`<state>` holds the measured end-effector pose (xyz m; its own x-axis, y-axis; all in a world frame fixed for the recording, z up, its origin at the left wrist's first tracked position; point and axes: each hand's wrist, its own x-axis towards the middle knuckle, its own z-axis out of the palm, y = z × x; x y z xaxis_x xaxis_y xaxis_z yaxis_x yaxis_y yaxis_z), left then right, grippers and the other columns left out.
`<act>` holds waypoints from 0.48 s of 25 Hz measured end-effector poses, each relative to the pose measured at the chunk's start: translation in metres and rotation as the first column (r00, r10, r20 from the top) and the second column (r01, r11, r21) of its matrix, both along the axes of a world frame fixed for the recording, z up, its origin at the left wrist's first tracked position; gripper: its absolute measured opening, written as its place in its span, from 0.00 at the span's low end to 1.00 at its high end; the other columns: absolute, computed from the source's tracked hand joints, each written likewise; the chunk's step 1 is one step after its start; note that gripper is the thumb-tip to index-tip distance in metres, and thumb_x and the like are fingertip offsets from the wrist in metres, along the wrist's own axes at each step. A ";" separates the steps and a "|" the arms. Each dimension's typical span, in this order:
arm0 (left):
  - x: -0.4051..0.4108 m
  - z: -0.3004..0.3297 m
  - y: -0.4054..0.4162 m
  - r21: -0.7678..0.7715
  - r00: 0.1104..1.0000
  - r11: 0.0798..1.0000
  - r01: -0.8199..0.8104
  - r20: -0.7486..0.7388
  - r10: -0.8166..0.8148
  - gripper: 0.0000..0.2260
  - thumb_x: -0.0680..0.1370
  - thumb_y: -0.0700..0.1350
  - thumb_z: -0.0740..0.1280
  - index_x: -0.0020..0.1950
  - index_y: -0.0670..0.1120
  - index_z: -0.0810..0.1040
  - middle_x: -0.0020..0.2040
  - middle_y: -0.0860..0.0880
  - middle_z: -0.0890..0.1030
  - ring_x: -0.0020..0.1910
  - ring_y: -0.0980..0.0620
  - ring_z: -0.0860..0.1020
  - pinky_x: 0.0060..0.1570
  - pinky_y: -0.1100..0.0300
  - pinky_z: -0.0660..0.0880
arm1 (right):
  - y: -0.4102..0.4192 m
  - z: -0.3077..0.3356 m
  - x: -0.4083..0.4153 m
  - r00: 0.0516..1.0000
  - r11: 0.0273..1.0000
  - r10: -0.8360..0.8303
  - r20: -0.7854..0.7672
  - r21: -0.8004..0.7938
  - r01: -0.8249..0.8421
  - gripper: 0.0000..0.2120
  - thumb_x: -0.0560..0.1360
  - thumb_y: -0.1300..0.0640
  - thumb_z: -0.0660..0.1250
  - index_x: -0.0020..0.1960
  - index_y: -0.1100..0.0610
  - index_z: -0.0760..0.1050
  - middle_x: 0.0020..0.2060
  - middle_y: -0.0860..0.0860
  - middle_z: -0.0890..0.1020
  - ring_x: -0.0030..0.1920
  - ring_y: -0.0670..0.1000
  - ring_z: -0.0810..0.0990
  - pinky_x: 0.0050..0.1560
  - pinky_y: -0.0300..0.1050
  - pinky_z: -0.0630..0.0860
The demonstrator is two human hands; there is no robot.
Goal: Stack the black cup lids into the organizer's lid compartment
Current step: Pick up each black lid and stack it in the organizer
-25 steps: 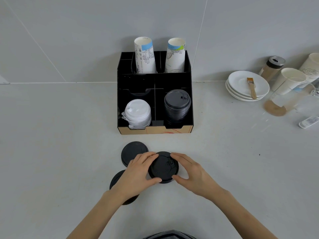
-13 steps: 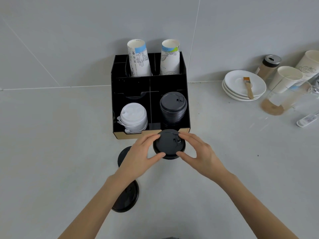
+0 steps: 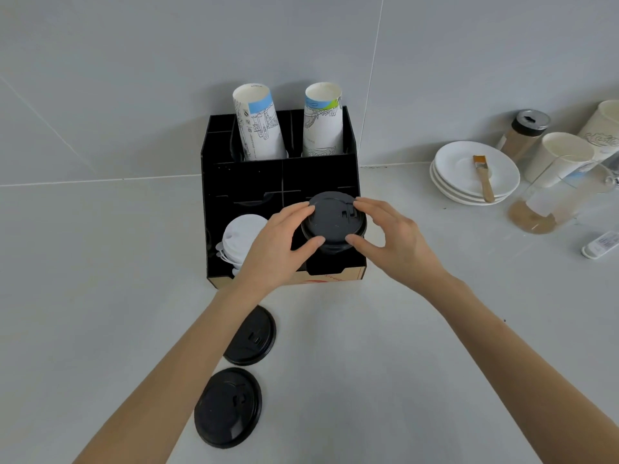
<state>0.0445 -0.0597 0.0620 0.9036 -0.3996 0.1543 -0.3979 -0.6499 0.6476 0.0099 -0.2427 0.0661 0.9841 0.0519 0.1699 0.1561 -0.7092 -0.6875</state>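
A black cup lid (image 3: 333, 217) is held flat between my left hand (image 3: 279, 244) and my right hand (image 3: 393, 241), fingertips on its rim. It sits over the black lid stack in the front right compartment of the black organizer (image 3: 214, 182); whether it rests on the stack I cannot tell. The stack below is mostly hidden by the lid and my hands. Two more black lids lie on the counter in front: one (image 3: 253, 336) partly under my left forearm, another (image 3: 229, 408) nearer me.
White lids (image 3: 239, 234) fill the front left compartment. Two paper cup stacks (image 3: 258, 123) (image 3: 323, 120) stand in the organizer's back. To the right are white saucers (image 3: 469, 177) with a brush (image 3: 482, 175), paper cups (image 3: 557, 159), a shaker (image 3: 526, 133) and a glass pitcher (image 3: 549, 202).
Both hands carried the black lid from the counter forward and up over the organizer's front right compartment. The view moved closer to the organizer.
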 end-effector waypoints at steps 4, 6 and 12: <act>0.021 -0.005 -0.005 0.008 0.999 1.000 0.001 -0.032 -0.001 0.22 0.75 0.47 0.64 0.67 0.46 0.64 0.70 0.47 0.66 0.69 0.49 0.64 0.67 0.51 0.64 | -0.002 -0.004 0.022 1.000 0.999 -0.018 -0.008 -0.032 0.018 0.23 0.72 0.55 0.66 0.65 0.58 0.66 0.66 0.53 0.70 0.65 0.52 0.68 0.61 0.32 0.58; 0.028 -0.009 -0.005 0.002 0.999 1.000 -0.005 -0.051 0.005 0.23 0.74 0.47 0.64 0.68 0.46 0.63 0.71 0.47 0.65 0.69 0.49 0.63 0.68 0.51 0.64 | -0.001 -0.007 0.030 1.000 0.999 -0.016 -0.020 -0.041 0.015 0.23 0.72 0.55 0.66 0.65 0.58 0.65 0.66 0.53 0.70 0.66 0.52 0.68 0.63 0.35 0.59; 0.040 -0.024 -0.009 0.024 0.995 1.000 -0.007 -0.095 0.009 0.25 0.73 0.48 0.66 0.68 0.46 0.63 0.70 0.47 0.65 0.69 0.50 0.63 0.67 0.55 0.61 | 0.000 -0.020 0.040 0.997 0.996 -0.004 -0.079 -0.094 -0.003 0.24 0.73 0.55 0.65 0.66 0.59 0.64 0.66 0.55 0.69 0.66 0.54 0.66 0.65 0.42 0.61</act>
